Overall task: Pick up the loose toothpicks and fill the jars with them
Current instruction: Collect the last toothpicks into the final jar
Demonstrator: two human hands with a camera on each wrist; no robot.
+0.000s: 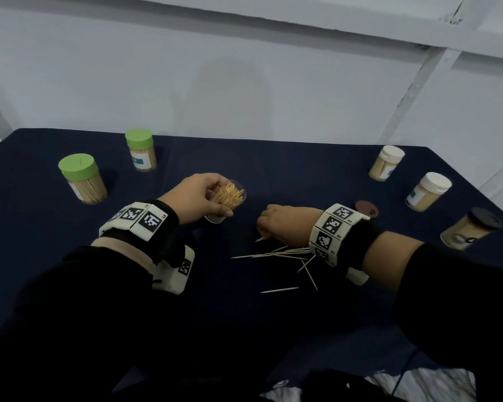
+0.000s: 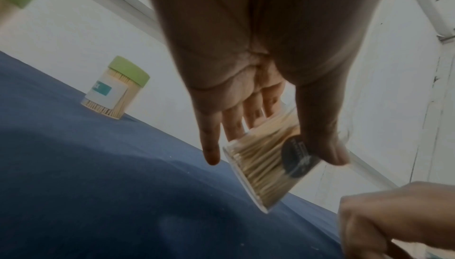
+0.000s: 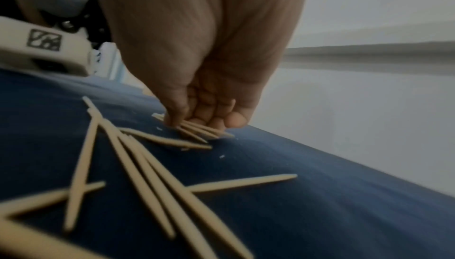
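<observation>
**Gathering the last loose toothpicks for the open jar**

The left hand grips the open jar, fingers on one side and thumb on the other, holding it tilted above the counter with its mouth turned toward the right hand. The jar already looks nearly full. The right hand's fingers are curled together, pinching a small bundle of toothpicks against the cloth. More loose toothpicks lie scattered just beside and under that wrist.

To do this step well, I would square the bundle so the sticks lie parallel before lifting, then feed them point-first into the tilted mouth. Crossed sticks are likely to snag on the packed ones. Keeping the jar's tilt gentle should stop its contents from sliding out.

The head view alone shows the layout: two green-lidded jars far left, capped jars far right, and a brown lid lying beyond the right wrist. The left wrist view alone shows the dark label on the jar and that its base is clear of the counter. The right wrist view alone shows the pinch itself, and pale splinters on the cloth.
</observation>
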